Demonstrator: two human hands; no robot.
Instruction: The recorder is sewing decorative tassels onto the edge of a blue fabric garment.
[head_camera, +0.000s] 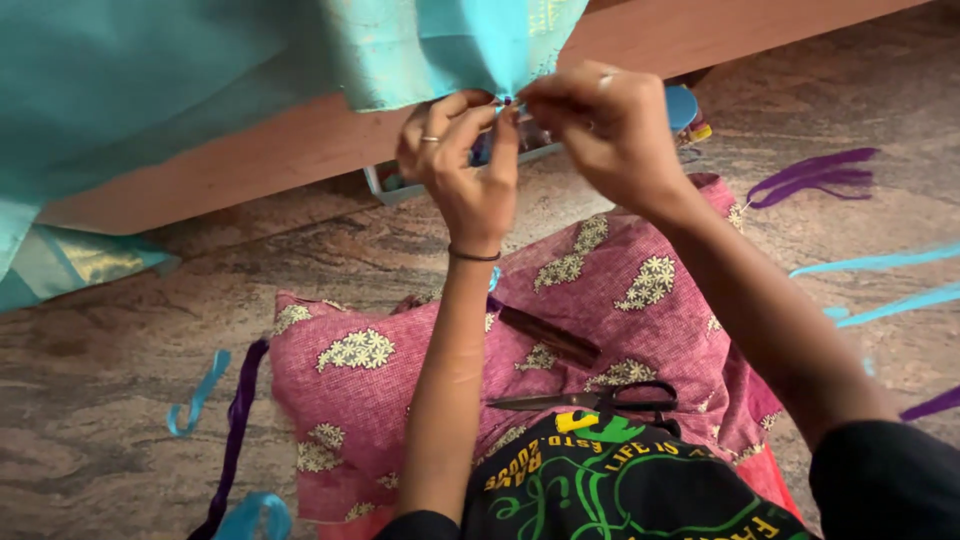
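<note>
While both your hands meet at the hem of the turquoise cloth (470, 45), you look to be in the middle of knotting or tying off a bit of purple thread (507, 101) right at the gathered edge. Your left hand (462, 160) is pinched narrow, thumb and forefinger closed on that gathered point of fabric; your right hand (605, 125) is pinched just as tight on the same spot from the other side, fingertips touching yours. The cloth hangs off the wooden ledge (300, 150) above the stone floor (100, 350), so the work sits up in the air, just in front of the ledge.

My read: the next move calls for a steady pull with one hand while the other keeps the gather from slipping, and a small, precise grip, since the thread is thin and mostly hidden between your fingers.

On your lap lies a pink patterned cloth (620, 290) with pale flower motifs, and on it black-handled scissors (600, 400), blades pointing left, near a dark brown comb-like stick (550, 335). Behind your hands, under the ledge, sits a shallow pale tray (400, 188) with small items and a round blue lid (682, 105); any labels there are too small to tell. Purple strands (815, 175) lie to the right, turquoise strips (880, 262) beyond.
</note>
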